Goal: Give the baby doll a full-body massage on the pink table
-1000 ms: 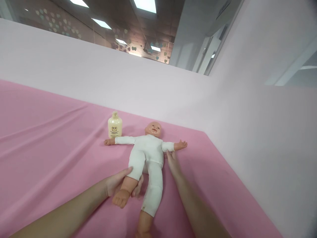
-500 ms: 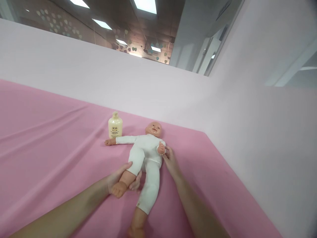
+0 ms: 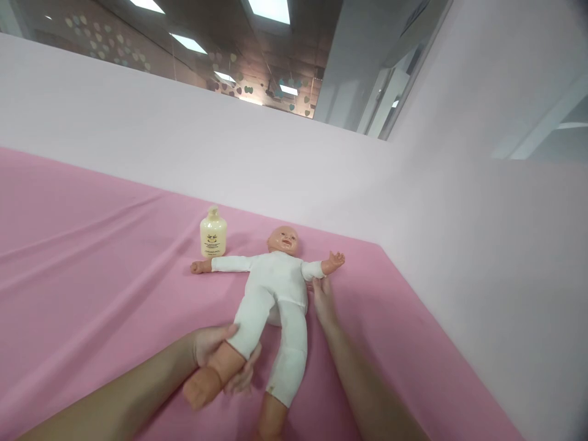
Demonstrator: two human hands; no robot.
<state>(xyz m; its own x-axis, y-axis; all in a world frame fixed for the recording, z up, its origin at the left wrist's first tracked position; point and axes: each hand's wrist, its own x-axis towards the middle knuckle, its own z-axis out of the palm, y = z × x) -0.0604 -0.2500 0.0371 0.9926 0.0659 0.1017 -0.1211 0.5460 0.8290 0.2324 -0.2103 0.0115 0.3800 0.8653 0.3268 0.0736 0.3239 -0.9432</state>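
Note:
A baby doll in a white cloth suit lies on its back, head toward the wall and arms spread out. My left hand is wrapped round one of its legs just above the bare foot, thumb on top and fingers beneath. That leg is lifted toward me, while the other lies straight, its foot cut off by the lower edge of view. At the doll's other side, my right hand is closed at the underside of the outstretched arm, its fingertips partly hidden there.
A cream pump bottle stands beyond the doll's outstretched hand on the left. Pink cloth with a few creases covers the surface. White walls border it at the back and right, with a window above.
The doll's arm by my right hand has swung outward from across its body. My left hand has drawn the held leg down toward me, and the other leg has shifted right.

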